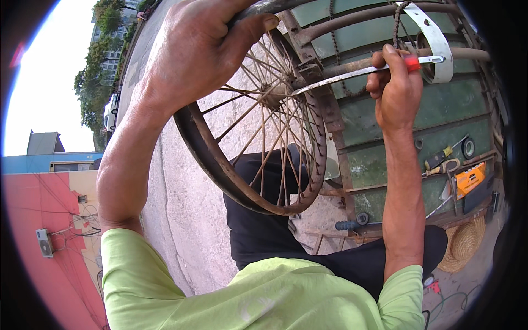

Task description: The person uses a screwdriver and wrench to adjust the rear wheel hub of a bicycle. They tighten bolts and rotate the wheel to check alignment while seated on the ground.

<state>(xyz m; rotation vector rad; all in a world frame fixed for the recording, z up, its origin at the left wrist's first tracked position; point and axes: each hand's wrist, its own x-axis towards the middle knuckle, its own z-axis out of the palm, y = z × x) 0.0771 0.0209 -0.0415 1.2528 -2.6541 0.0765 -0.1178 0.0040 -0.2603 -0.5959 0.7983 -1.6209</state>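
The left grip (187, 58) clasps the top of a spoked wheel (273, 102), held over the person's lap, its round face toward the viewer. The right grip (399, 88) is curled around a slim tool (341, 78) with a red part (412, 62). The tool's long axis slants from upper right to lower left, its thin end pointing at the hub (269, 94); whether they touch is hard to tell. A green panel (363, 140) lies right of the wheel.

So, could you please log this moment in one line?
left hand: holding spoked wheel; right hand: holding long thin tool; tip: near hub
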